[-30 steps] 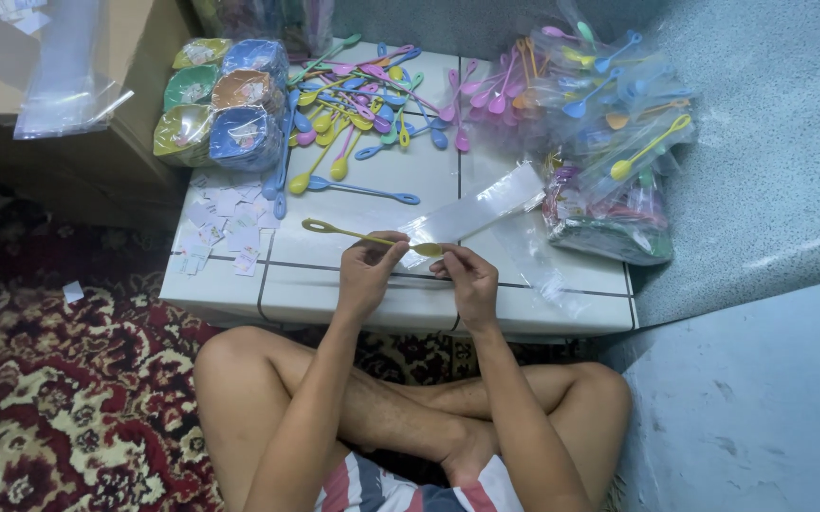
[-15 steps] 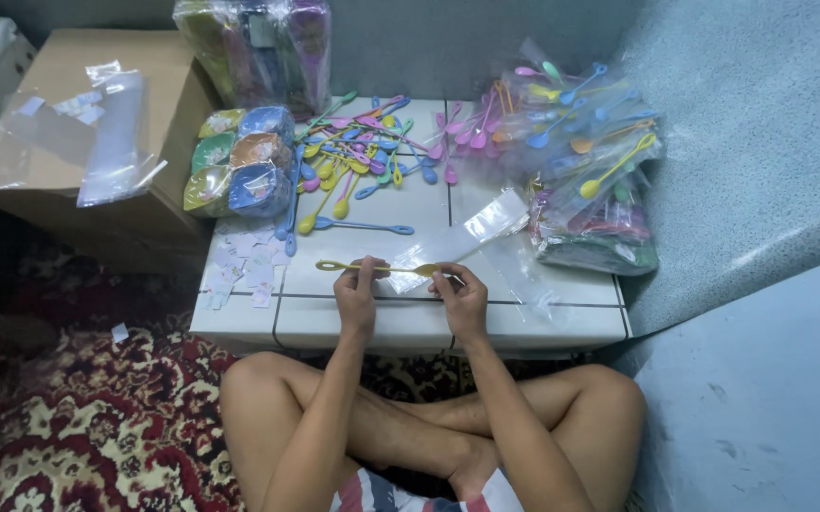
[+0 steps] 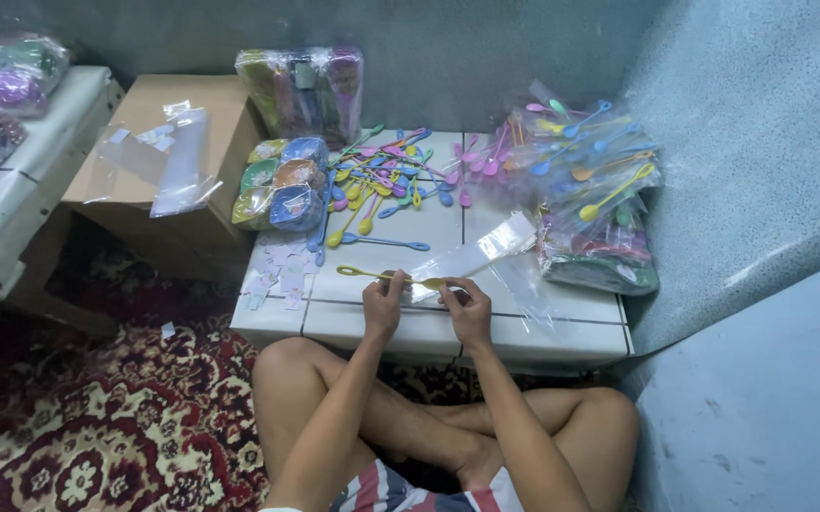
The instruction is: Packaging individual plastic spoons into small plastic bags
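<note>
A: What is the left hand [image 3: 381, 301] on?

B: A yellow long-handled spoon [image 3: 386, 277], thin and plastic, lying level just above the near edge of the white tiled table [image 3: 562, 327]. The fingers are pinched shut on its stem, with the small bowl end sticking out to the left.

A: And the right hand [image 3: 468, 308]?

B: Closed on the mouth of a narrow clear plastic sleeve [image 3: 479, 253], which runs up and to the right across the tiles. The spoon's other end meets that opening, between the two hands; whether it is already inside I cannot tell.

A: What lies around them?

B: A loose heap of coloured spoons [image 3: 391, 175] at the table's far side, bagged spoons [image 3: 588, 190] to the right, a stack of coloured bowls in wrap [image 3: 282, 185] to the left, and small pale paper tags [image 3: 277, 280] near the left edge. A cardboard box [image 3: 192, 114] stands beside the table, and a patterned red carpet [image 3: 78, 427] lies below.
</note>
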